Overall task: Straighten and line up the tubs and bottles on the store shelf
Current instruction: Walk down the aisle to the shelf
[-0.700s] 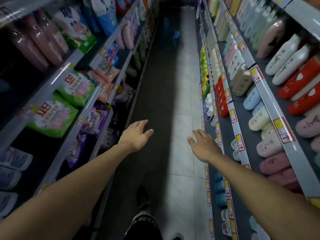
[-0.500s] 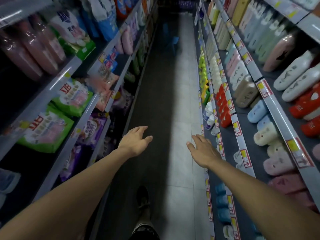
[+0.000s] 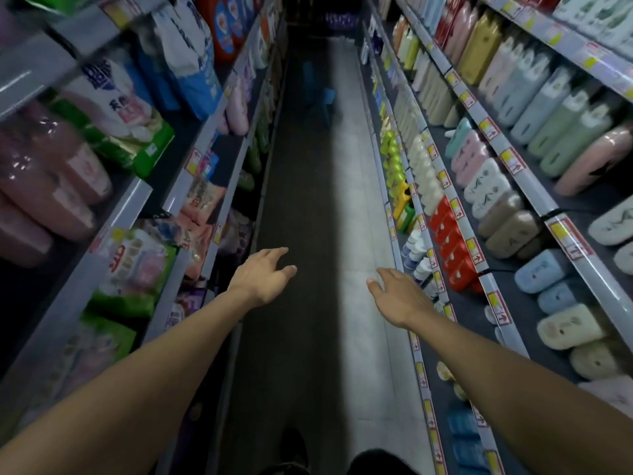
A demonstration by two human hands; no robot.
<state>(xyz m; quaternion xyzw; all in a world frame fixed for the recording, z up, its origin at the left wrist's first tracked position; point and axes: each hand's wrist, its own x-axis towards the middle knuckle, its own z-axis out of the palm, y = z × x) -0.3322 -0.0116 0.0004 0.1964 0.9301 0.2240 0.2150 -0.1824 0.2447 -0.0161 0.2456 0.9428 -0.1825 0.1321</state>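
Observation:
I stand in a narrow store aisle with both arms stretched forward over the floor. My left hand [image 3: 262,277] hangs in mid-air with relaxed fingers and holds nothing. My right hand [image 3: 399,294] is likewise empty, fingers loosely spread, close to the edge of the right shelves [image 3: 495,299]. Those shelves hold rows of tubs and bottles: red tubs [image 3: 448,241], blue and cream tubs [image 3: 568,323], brown ones [image 3: 507,224], tall pale bottles [image 3: 424,180] and yellow-green bottles [image 3: 394,162]. Neither hand touches any of them.
The left shelves [image 3: 137,200] carry bagged goods, green and pink packs [image 3: 137,265] and pink bottles [image 3: 44,186]. A grey tiled floor [image 3: 346,200] runs ahead between the racks. A blue stool [image 3: 323,99] stands far down the aisle. My foot [image 3: 294,447] shows below.
The view has tilted up and moved forward along the aisle. Both hands stay outstretched and empty, the left fingers a little more curled.

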